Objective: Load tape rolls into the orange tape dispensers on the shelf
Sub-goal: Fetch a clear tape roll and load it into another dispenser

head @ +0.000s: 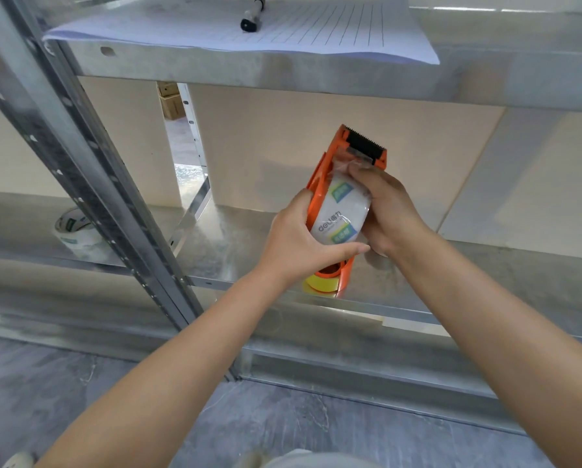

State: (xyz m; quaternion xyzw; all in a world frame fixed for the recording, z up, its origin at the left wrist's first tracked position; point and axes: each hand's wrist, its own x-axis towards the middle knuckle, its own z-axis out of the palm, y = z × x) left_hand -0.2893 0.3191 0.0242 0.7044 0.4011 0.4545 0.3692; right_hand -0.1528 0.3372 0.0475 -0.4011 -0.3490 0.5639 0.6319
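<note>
An orange tape dispenser (342, 143) with a black toothed blade is held up in front of the middle shelf. A white printed tape roll (340, 214) sits in its frame. My left hand (299, 241) wraps around the dispenser and the roll from the left, thumb under the roll. My right hand (391, 211) grips the right side, its fingertips pinching the clear tape end just below the blade. Under my hands, another orange dispenser with a yellow roll (323, 283) rests on the shelf, mostly hidden. A second white tape roll (77, 231) lies on the shelf at the left, behind the upright.
A slanted metal upright (90, 170) crosses the left side. On the upper shelf (316, 74) lie lined paper (316, 32) and a black marker (252, 13). The metal middle shelf (485, 275) runs right. Grey floor lies below.
</note>
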